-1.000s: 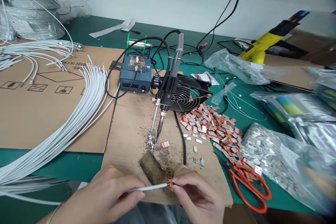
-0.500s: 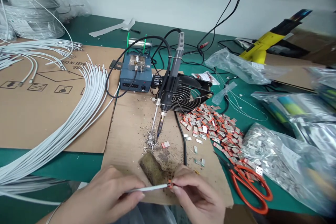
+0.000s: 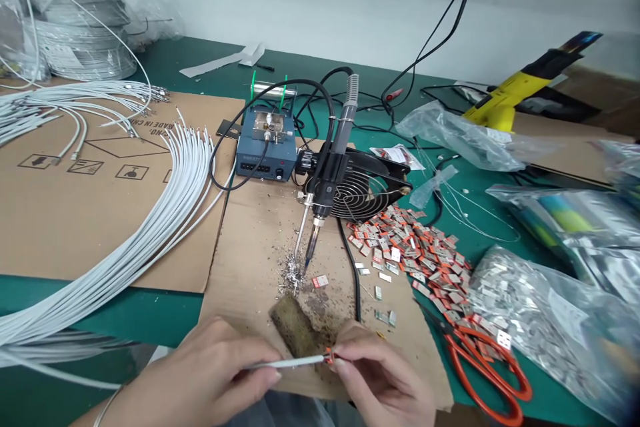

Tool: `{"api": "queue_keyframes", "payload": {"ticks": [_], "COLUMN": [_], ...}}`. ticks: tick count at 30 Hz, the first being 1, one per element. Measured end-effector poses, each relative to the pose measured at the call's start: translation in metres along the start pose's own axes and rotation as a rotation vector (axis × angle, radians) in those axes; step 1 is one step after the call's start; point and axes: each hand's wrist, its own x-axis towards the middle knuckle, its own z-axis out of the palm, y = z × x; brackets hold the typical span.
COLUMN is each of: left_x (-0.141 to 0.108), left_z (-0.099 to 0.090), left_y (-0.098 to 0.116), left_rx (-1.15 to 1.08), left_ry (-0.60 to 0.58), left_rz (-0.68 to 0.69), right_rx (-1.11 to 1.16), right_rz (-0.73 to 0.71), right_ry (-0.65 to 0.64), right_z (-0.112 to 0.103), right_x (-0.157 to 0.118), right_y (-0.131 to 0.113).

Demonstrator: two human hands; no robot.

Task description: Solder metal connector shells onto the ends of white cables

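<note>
My left hand [image 3: 225,370] pinches a white cable [image 3: 295,362] between thumb and fingers, its stripped end pointing right. At that end my right hand [image 3: 383,373] is closed on a small orange-and-metal piece [image 3: 329,355], mostly covered by the fingertips; it touches the cable's wires. Just beyond the hands lies a worn brown sponge [image 3: 295,323]. Further up, a soldering iron [image 3: 325,187] is clamped tip down over a heap of solder bits [image 3: 293,270]. One loose orange-and-metal piece [image 3: 320,281] rests beside the tip.
A blue soldering station [image 3: 265,160] stands behind, with a black fan [image 3: 367,190] to its right. White cables [image 3: 150,233] sweep across the left. To the right are piled orange-and-metal pieces [image 3: 430,253], orange-handled scissors [image 3: 485,373], a bag of metal parts [image 3: 530,320] and a yellow heat gun [image 3: 510,97].
The whole view has shifted slightly, so the bench appears a little lower and further right. Both hands keep the same hold on the cable and the small piece.
</note>
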Motion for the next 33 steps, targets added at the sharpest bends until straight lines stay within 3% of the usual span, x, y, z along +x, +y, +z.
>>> {"api": "queue_keyframes", "payload": {"ticks": [11, 33], "left_x": [0.0001, 0.0022], "left_z": [0.0007, 0.0005], "left_y": [-0.0013, -0.0025], "left_rx": [0.013, 0.006], "left_ry": [0.018, -0.037], "left_rz": [0.041, -0.002], "right_rx": [0.007, 0.010], "right_rz": [-0.004, -0.017], "right_ry": [-0.002, -0.011], "right_z": [-0.0004, 0.0006], "right_x": [-0.0013, -0.0026], "right_y": [0.0018, 0.0028]}}
